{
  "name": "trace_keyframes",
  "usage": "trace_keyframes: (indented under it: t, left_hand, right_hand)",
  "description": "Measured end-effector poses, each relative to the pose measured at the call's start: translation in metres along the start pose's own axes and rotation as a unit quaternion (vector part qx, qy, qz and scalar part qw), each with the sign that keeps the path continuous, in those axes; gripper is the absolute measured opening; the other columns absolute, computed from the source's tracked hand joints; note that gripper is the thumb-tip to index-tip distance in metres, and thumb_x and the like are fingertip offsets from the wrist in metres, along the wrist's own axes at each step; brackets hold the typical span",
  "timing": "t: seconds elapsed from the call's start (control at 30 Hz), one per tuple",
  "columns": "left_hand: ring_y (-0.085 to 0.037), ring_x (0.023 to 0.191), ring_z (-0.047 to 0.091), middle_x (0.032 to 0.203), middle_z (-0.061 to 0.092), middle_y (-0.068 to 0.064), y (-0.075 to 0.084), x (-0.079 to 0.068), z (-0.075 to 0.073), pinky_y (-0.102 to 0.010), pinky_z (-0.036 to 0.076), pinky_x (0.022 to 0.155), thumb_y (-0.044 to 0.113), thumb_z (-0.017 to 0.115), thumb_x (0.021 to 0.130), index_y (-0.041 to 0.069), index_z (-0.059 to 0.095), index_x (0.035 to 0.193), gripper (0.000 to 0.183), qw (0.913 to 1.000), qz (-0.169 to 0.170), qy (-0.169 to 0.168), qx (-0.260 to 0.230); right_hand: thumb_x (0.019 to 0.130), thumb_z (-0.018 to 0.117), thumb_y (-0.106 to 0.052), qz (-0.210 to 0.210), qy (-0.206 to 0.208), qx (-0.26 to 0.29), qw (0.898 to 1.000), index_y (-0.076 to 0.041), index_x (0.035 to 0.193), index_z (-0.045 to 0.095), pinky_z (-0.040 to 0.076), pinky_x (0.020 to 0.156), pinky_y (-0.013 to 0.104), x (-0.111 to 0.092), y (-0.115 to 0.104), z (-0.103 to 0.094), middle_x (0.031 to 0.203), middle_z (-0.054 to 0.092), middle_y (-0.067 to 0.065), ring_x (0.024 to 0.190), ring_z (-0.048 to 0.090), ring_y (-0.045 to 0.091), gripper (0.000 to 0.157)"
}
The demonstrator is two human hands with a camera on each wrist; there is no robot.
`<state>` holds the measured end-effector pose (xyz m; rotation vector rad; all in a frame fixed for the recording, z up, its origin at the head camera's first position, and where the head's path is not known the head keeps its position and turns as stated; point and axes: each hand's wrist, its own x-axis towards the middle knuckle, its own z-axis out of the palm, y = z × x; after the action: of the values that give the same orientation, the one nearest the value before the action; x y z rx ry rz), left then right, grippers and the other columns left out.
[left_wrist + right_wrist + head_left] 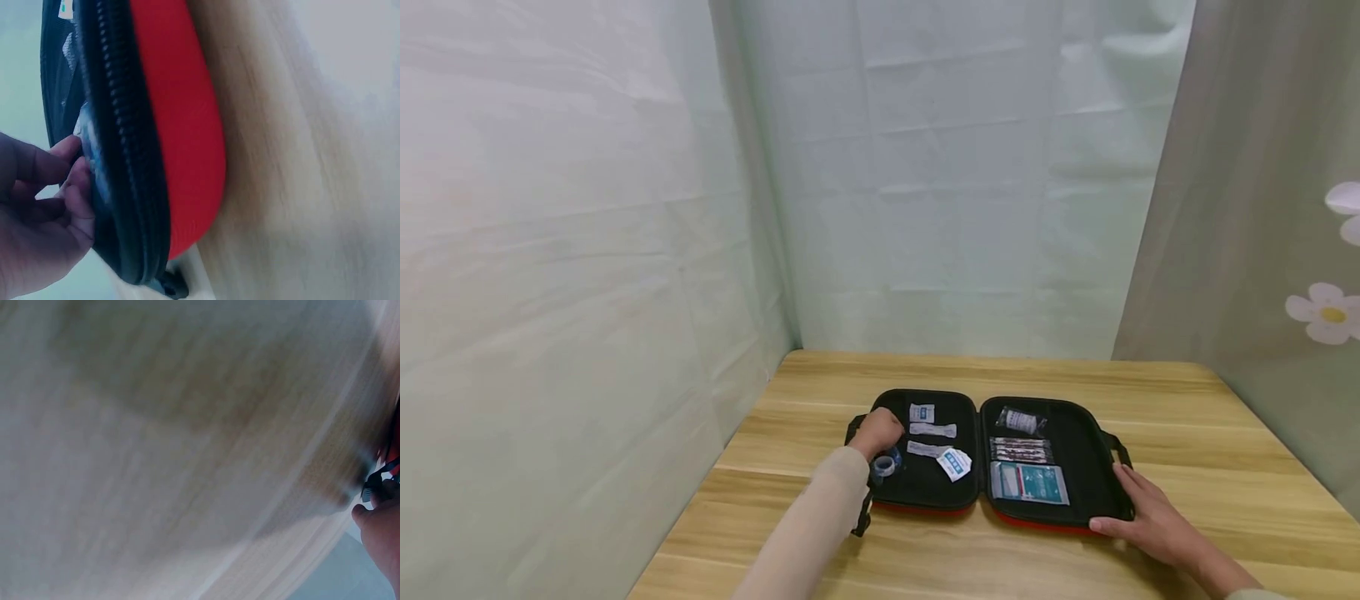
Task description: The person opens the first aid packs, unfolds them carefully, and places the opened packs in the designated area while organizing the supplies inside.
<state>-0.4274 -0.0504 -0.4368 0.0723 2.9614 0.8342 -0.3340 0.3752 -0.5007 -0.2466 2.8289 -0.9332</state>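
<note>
An unzipped first-aid case (pixel 1078 504), red outside and black inside, lies spread on the table with its two halves side by side. Over the left half, my left hand (pixel 880 429) has curled fingers and appears to pinch the edge of a clear plastic package (pixel 92 147). Below it in the head view sits a clear-wrapped roll of tape (pixel 883 467) with something blue beside it. My right hand (pixel 1153 517) rests against the case's right front corner, thumb on the front rim and fingers spread by the black handle (pixel 1116 450). The right wrist view catches it only at the edge.
Small white packets (pixel 955 464) and wrapped strips (pixel 932 430) lie in the left half. The right half holds a wrapped bandage roll (pixel 1021 421), a pack of dark-striped sticks (pixel 1022 450) and a teal packet (pixel 1030 483). Pale curtains surround the wooden table (pixel 1000 567).
</note>
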Motion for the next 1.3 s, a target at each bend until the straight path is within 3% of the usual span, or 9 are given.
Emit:
trace_keyframes:
  t: [0.07,0.13,0.17,0.37,0.5,0.77,0.93,1.07,1.3]
  left_hand:
    - [-0.020,0.071,0.058,0.086,0.070,-0.009,-0.002,-0.001,-0.004,-0.036,0.053,0.069,0.008,0.059,0.091,0.000,0.075,0.082,0.020,0.9999,0.002,0.006,-0.008]
    - [-0.023,0.087,0.064,0.103,0.072,-0.011,-0.005,-0.001,-0.008,-0.039,0.055,0.082,0.009,0.064,0.089,0.000,0.077,0.099,0.019,0.9999,0.007,0.009,-0.006]
    - [-0.025,0.090,0.065,0.104,0.072,-0.012,-0.006,-0.002,-0.010,-0.040,0.054,0.084,0.009,0.065,0.088,0.000,0.077,0.100,0.019,0.9999,0.009,0.006,-0.006]
    - [-0.026,0.091,0.063,0.099,0.071,-0.013,-0.012,-0.008,-0.016,-0.042,0.052,0.088,0.008,0.071,0.086,-0.002,0.075,0.099,0.017,0.9995,0.006,0.003,-0.030]
    - [-0.026,0.088,0.061,0.098,0.069,-0.013,-0.013,-0.018,-0.022,-0.044,0.053,0.088,0.009,0.074,0.086,-0.002,0.074,0.102,0.019,0.9984,-0.023,0.010,-0.051]
    - [-0.019,0.067,0.056,0.084,0.063,-0.008,-0.021,-0.038,-0.029,-0.034,0.053,0.064,0.011,0.076,0.085,-0.002,0.073,0.101,0.020,0.9967,-0.043,0.014,-0.067]
    - [-0.024,0.080,0.057,0.092,0.065,-0.011,-0.016,-0.048,-0.027,-0.040,0.056,0.076,0.011,0.077,0.084,-0.002,0.073,0.100,0.021,0.9951,-0.058,0.023,-0.077]
    - [-0.025,0.082,0.059,0.094,0.066,-0.013,-0.013,-0.051,-0.023,-0.042,0.056,0.079,0.010,0.079,0.082,-0.003,0.073,0.097,0.021,0.9954,-0.051,0.035,-0.073]
    - [-0.024,0.080,0.060,0.092,0.069,-0.011,-0.011,-0.055,-0.018,-0.041,0.055,0.076,0.013,0.082,0.079,-0.001,0.074,0.094,0.022,0.9983,-0.032,0.047,-0.012]
  right_hand:
    - [0.084,0.071,-0.055,0.001,-0.001,0.003,1.000,0.014,0.151,0.015,0.023,0.100,0.077,0.000,0.000,0.000,0.148,0.013,0.043,0.130,0.016,0.063,0.110]
    - [0.085,0.071,-0.055,0.002,-0.003,0.004,1.000,0.014,0.151,0.015,0.023,0.100,0.077,0.000,0.000,0.000,0.148,0.013,0.043,0.130,0.016,0.063,0.110]
    - [0.085,0.071,-0.055,0.002,-0.003,0.004,1.000,0.014,0.151,0.015,0.023,0.100,0.077,0.001,0.001,0.000,0.148,0.013,0.043,0.130,0.016,0.063,0.110]
    - [0.085,0.071,-0.055,0.001,-0.005,0.006,1.000,0.014,0.151,0.015,0.023,0.100,0.077,0.001,0.002,0.001,0.148,0.012,0.044,0.130,0.016,0.063,0.110]
    - [0.085,0.071,-0.054,-0.003,-0.003,0.008,1.000,0.014,0.151,0.014,0.023,0.100,0.077,0.001,0.001,0.000,0.148,0.012,0.044,0.130,0.016,0.064,0.110]
    - [0.085,0.071,-0.054,-0.014,0.007,0.000,1.000,0.015,0.150,0.015,0.024,0.099,0.077,0.000,0.000,-0.006,0.147,0.013,0.045,0.129,0.017,0.064,0.109]
    - [0.085,0.070,-0.055,-0.017,0.014,-0.005,1.000,0.015,0.150,0.016,0.025,0.098,0.078,0.001,0.000,-0.009,0.147,0.013,0.045,0.128,0.018,0.064,0.110]
    - [0.085,0.071,-0.053,-0.024,0.018,-0.007,1.000,0.016,0.149,0.017,0.025,0.098,0.078,0.000,0.002,-0.008,0.146,0.015,0.045,0.128,0.019,0.064,0.109]
    - [0.085,0.070,-0.057,-0.010,-0.004,0.009,1.000,0.015,0.150,0.014,0.023,0.099,0.078,0.002,0.004,-0.003,0.147,0.012,0.045,0.129,0.015,0.065,0.112]
